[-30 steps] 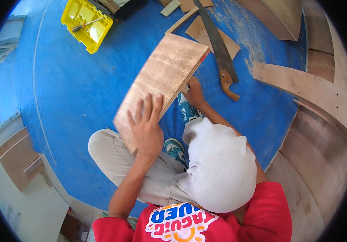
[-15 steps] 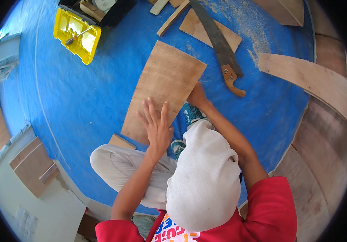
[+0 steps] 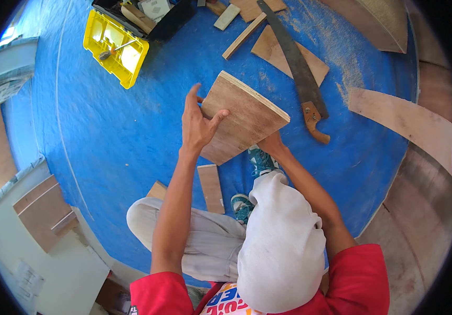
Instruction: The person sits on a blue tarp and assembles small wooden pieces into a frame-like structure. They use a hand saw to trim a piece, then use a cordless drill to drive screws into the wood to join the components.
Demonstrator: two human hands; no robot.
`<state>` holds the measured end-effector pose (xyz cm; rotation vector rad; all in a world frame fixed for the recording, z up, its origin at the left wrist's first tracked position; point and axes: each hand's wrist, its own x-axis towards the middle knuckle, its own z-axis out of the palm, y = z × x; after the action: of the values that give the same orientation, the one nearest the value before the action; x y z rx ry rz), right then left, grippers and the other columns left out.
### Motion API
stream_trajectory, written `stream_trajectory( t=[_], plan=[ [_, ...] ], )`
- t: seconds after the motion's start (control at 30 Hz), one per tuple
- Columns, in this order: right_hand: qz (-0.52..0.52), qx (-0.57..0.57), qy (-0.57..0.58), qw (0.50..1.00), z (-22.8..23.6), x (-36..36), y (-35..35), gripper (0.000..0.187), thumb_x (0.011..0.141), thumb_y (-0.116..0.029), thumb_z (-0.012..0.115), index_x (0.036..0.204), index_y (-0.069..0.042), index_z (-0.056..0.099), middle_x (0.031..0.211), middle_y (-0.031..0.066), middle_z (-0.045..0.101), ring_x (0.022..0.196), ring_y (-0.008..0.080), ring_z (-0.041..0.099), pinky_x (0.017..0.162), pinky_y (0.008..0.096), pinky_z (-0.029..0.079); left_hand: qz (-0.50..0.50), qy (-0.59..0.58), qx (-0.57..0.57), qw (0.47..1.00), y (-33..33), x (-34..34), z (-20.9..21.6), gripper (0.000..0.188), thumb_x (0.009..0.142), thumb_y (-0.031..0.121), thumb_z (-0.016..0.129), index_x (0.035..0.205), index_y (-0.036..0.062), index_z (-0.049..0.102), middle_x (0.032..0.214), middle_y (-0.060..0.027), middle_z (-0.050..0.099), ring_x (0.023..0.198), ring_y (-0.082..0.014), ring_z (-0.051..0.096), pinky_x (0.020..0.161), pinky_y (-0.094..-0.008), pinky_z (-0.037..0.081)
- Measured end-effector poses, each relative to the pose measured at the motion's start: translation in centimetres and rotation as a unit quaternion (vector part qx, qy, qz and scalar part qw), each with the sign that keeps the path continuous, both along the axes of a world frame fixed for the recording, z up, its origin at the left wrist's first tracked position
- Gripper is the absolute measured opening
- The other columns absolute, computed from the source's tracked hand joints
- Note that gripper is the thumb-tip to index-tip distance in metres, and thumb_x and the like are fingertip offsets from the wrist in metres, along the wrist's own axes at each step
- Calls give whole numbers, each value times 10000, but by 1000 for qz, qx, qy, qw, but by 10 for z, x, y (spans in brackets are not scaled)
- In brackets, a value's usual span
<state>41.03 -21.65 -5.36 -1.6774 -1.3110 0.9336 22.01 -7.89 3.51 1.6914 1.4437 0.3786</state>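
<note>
A rectangular plywood board [image 3: 247, 118] is held up in front of me, tilted so its layered far edge shows. My left hand [image 3: 198, 119] grips the board's left side, thumb on the face and fingers round the edge. At the lower right side, my right hand [image 3: 272, 144] holds the board from beneath, most of its fingers hidden behind the wood. Below the board, a small wooden strip [image 3: 211, 189] lies beside my shoe, and another wood offcut [image 3: 157, 190] shows partly behind my left forearm.
A handsaw [image 3: 302, 73] lies to the right across a plywood piece [image 3: 273, 50], near a wooden batten [image 3: 244, 35] and sawdust. An open toolbox with a yellow lid [image 3: 131, 68] stands far left. A curved plywood panel [image 3: 404, 115] lies right. Blue sheeting [image 3: 110, 142] covers the floor.
The board has been lifted and tipped up off the floor. My left hand has gone from lying on its face to gripping its left edge. The small strip underneath has come into view.
</note>
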Motion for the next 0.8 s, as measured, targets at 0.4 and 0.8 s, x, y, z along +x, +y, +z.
stream_trajectory(
  t=[0.4,0.8],
  plan=[
    [-6,75,-59,995,17,11,36,450,861,-15,741,1306,-42,684,1322,182,688,1279,372,628,1110,434,494,134,-16,33,990,-31,-49,-19,583,1097,436,538,736,-21,532,618,-2,365,622,-97,331,520,-343,297],
    [10,83,-28,996,17,21,52,469,847,-15,758,1310,-55,691,1316,151,702,1249,346,655,1064,424,534,85,0,44,995,-27,-30,-12,523,1114,410,498,849,-34,580,615,-49,443,634,-110,370,546,-352,340]
  ],
)
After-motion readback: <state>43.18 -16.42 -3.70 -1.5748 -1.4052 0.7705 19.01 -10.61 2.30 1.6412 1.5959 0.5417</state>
